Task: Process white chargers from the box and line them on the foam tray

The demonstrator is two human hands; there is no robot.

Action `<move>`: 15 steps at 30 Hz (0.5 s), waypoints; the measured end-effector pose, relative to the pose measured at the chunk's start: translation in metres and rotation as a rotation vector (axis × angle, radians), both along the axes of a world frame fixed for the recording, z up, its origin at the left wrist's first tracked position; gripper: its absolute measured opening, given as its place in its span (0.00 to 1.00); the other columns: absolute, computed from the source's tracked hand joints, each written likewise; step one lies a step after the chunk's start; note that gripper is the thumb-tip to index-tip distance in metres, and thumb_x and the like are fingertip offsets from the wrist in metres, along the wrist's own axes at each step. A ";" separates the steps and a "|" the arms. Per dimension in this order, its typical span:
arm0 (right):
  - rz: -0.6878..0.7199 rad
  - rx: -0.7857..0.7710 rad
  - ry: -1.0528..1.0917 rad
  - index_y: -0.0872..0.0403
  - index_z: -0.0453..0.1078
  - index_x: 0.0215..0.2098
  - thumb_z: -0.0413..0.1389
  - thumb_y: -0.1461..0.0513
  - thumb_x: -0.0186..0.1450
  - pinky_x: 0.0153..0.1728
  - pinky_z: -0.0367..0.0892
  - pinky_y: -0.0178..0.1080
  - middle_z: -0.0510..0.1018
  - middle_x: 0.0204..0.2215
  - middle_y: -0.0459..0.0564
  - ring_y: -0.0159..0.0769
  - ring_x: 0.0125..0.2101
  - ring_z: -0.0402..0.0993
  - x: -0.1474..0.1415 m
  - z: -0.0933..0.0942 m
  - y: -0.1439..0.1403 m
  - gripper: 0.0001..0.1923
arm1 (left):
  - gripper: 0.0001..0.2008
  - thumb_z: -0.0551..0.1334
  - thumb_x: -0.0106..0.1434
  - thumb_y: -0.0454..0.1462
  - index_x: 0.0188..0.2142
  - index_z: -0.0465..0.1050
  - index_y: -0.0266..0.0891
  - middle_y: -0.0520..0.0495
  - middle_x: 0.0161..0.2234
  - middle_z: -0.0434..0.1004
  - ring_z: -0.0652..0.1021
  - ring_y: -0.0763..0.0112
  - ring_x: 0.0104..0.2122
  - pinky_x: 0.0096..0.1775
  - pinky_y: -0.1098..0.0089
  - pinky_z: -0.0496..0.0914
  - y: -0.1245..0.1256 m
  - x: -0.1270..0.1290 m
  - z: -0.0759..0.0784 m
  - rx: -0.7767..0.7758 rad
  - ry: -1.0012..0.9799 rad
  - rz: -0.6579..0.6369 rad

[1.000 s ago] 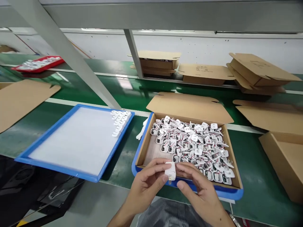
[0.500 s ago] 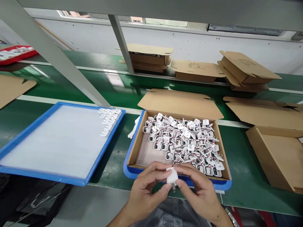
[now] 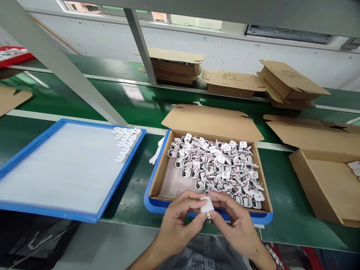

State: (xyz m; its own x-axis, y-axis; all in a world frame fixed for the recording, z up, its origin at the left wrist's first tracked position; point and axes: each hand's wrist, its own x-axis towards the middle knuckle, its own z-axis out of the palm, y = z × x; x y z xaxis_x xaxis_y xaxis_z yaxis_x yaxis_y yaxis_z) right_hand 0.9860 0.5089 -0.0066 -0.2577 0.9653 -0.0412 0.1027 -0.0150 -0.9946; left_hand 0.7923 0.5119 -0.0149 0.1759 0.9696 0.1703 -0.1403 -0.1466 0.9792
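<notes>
Both hands have drawn slightly nearer the body. Left hand [image 3: 176, 225] and right hand [image 3: 236, 223] pinch one white plug [image 3: 206, 204] between closed fingertips, just in front of the box [image 3: 160, 176]. It looks like inspection; setting it on the tray [image 3: 33, 142] would need a leftward reach.

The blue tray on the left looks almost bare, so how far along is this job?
Barely started, it seems. Done: a short row of white pieces lies in the far corner of the blue tray. In hand: the left hand and right hand together pinch one white plug. Left: the cardboard box holds a large heap of wired plug parts.
</notes>
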 end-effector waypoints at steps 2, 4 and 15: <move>-0.049 -0.064 0.042 0.37 0.71 0.61 0.61 0.58 0.71 0.54 0.79 0.41 0.83 0.54 0.48 0.38 0.52 0.83 0.001 -0.004 -0.002 0.21 | 0.15 0.66 0.69 0.32 0.52 0.83 0.52 0.43 0.49 0.80 0.84 0.61 0.46 0.42 0.67 0.82 0.002 0.000 0.003 -0.051 0.010 -0.047; -0.102 -0.061 0.023 0.39 0.72 0.61 0.62 0.57 0.70 0.56 0.79 0.44 0.83 0.54 0.50 0.41 0.53 0.82 0.002 -0.008 -0.003 0.21 | 0.19 0.64 0.71 0.33 0.58 0.78 0.54 0.43 0.53 0.80 0.83 0.60 0.48 0.46 0.65 0.82 0.001 0.000 0.005 -0.082 0.008 -0.075; -0.279 0.051 -0.045 0.48 0.78 0.54 0.67 0.56 0.66 0.46 0.82 0.34 0.87 0.48 0.54 0.42 0.47 0.86 -0.009 -0.005 -0.003 0.18 | 0.17 0.69 0.62 0.26 0.44 0.69 0.44 0.43 0.46 0.78 0.81 0.62 0.45 0.49 0.62 0.78 -0.009 0.009 0.000 0.467 0.404 0.332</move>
State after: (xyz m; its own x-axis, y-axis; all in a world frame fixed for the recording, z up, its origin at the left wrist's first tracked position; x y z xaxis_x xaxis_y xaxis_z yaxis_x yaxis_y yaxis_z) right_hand 0.9766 0.5057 -0.0112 0.0192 0.9998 0.0040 0.1460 0.0011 -0.9893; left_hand 0.8010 0.5024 -0.0149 0.0209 0.8241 0.5660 0.3462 -0.5371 0.7692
